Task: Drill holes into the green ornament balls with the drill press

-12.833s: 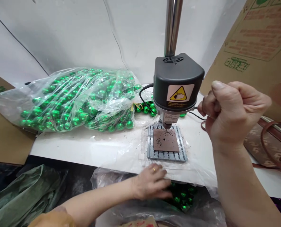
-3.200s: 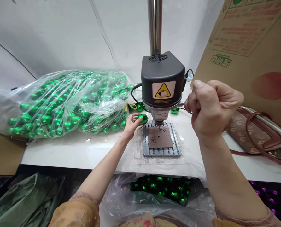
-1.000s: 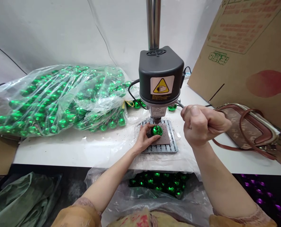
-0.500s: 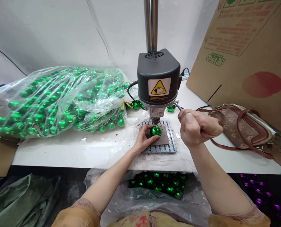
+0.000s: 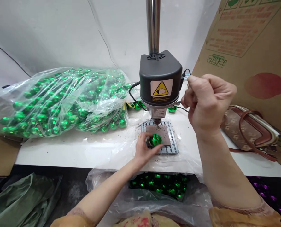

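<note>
L hand [image 5: 146, 146] is holding a shiny green faceted ball [image 5: 156, 139] over the near part of a brown sq. board [image 5: 166, 134]; can't tell if they're touching. R hand [image 5: 207, 101] is gripping a thin metal lever [image 5: 178, 102] at R of a black plastic drill-press head [image 5: 160, 71]. A white sticker w/ yellow triangle [image 5: 161, 88] is reading "Attention", rest too small; small white label [image 5: 158, 113] below, illegible. Far L, a clear plastic bag [image 5: 107, 105] is holding more green balls [image 5: 42, 118]. Far R, a tan cardboard box [image 5: 242, 69] is showing red & green print, unreadable.
</note>
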Demonstrator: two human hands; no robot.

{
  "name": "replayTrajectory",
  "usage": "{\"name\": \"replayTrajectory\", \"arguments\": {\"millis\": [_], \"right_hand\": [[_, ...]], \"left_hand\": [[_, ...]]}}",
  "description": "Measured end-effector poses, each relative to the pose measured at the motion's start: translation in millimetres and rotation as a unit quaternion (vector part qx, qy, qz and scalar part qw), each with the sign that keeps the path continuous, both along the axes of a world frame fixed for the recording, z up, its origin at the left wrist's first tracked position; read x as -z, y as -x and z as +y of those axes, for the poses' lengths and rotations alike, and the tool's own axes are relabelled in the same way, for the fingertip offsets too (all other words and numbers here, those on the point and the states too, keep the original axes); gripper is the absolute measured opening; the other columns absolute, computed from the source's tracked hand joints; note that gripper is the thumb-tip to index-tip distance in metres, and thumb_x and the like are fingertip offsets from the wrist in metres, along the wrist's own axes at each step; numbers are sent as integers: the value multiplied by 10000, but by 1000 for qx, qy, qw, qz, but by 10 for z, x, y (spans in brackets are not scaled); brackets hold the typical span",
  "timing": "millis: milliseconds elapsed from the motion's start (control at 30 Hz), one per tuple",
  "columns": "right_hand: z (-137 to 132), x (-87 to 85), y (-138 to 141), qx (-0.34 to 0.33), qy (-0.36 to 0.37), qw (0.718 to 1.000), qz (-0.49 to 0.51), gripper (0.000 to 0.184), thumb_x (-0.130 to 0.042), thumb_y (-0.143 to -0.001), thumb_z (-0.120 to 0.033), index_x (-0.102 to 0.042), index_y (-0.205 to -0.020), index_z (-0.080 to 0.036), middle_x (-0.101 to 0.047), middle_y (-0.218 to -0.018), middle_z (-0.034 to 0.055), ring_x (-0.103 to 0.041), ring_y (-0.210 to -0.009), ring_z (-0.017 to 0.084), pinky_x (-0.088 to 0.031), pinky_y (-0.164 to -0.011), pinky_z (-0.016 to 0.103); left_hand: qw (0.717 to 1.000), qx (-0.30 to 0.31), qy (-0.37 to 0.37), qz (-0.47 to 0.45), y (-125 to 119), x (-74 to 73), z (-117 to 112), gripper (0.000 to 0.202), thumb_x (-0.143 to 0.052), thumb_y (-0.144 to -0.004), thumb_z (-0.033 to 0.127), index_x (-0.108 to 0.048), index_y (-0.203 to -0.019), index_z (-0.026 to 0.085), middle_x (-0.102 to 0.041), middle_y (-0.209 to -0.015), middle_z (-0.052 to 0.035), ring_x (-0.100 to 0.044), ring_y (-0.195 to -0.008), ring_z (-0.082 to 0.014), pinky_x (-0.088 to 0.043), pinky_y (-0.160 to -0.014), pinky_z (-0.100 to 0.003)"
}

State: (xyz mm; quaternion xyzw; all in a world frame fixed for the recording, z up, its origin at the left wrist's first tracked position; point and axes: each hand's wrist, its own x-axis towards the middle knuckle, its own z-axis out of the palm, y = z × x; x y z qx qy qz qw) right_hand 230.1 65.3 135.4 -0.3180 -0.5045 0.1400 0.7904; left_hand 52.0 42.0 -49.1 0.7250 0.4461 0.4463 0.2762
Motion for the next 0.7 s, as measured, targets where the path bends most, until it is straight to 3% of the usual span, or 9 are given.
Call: {"name": "replayTrajectory", "arguments": {"millis": [67,167,233,300,400,433,500,567,700], "right_hand": [[2,4,-5,-6,-2,1000,5,450,-615,-851,-147,-381,-470,-194,-361,-397,-75,-324,-365,30,-246,-397,253],[-9,28,4,-4,-10,1000,10,447,-608,-846,-132,-372,-471,-193,-336,-392,-80,-313,-369,31,-237,-404,264],[-15,33,11,0,-11,1000,12,448,-603,-848,-134,-367,-472,-191,-340,-393,-81,-317,-368,32,-226,-402,268],[-19,31,14,2,-9,1000,11,448,-598,-852,-139,-364,-474,-191,-359,-393,-81,-323,-362,35,-224,-394,276],[-23,27,11,4,-9,1000,0,450,-595,-856,-145,-366,-471,-191,-365,-387,-82,-328,-358,39,-236,-386,283],[-24,27,10,5,-9,1000,-3,450,-594,-857,-146,-367,-471,-190,-368,-386,-83,-329,-358,38,-239,-385,283],[-25,27,11,5,-10,1000,-3,445,-591,-858,-147,-369,-474,-190,-374,-386,-84,-328,-357,40,-243,-384,281],[-24,27,16,7,-11,1000,-1,441,-586,-855,-143,-365,-476,-191,-377,-386,-84,-327,-355,42,-248,-385,280],[-31,28,19,12,-7,1000,2,443,-589,-850,-153,-361,-472,-191,-373,-391,-82,-332,-359,44,-260,-385,273]], "left_hand": [[991,103,-65,57,54,8,-302,478,-773,-777,536,-557,-1039,200,-661,-941,-51,-639,-850,-195,-504,-731,-307],[921,247,-238,185,133,127,-703,475,-716,-830,567,-558,-1056,180,-679,-918,-72,-612,-752,-180,-460,-643,-296],[863,278,-329,263,193,223,-833,474,-689,-853,573,-568,-1077,174,-689,-967,-99,-604,-759,-191,-449,-648,-314],[846,287,-365,262,262,272,-788,445,-651,-880,571,-571,-1076,179,-690,-990,-102,-607,-799,-200,-460,-679,-325],[905,201,-323,192,349,195,-336,167,-554,-967,347,-565,-1024,191,-678,-902,-64,-611,-823,-190,-488,-736,-327],[932,138,-275,192,364,134,-94,78,-508,-968,219,-566,-1014,194,-673,-881,-55,-611,-821,-184,-495,-754,-326],[957,-9,-176,232,360,-10,466,154,-466,-942,131,-591,-1010,191,-679,-927,-81,-618,-874,-216,-509,-780,-355],[948,-101,-90,288,316,-146,1033,213,-467,-922,101,-619,-1052,175,-682,-1056,-119,-621,-1006,-256,-515,-862,-385],[917,-119,1,381,174,-285,1819,358,-539,-915,147,-601,-1268,166,-579,-1367,-159,-554,-1242,-305,-484,-1015,-402]]}}
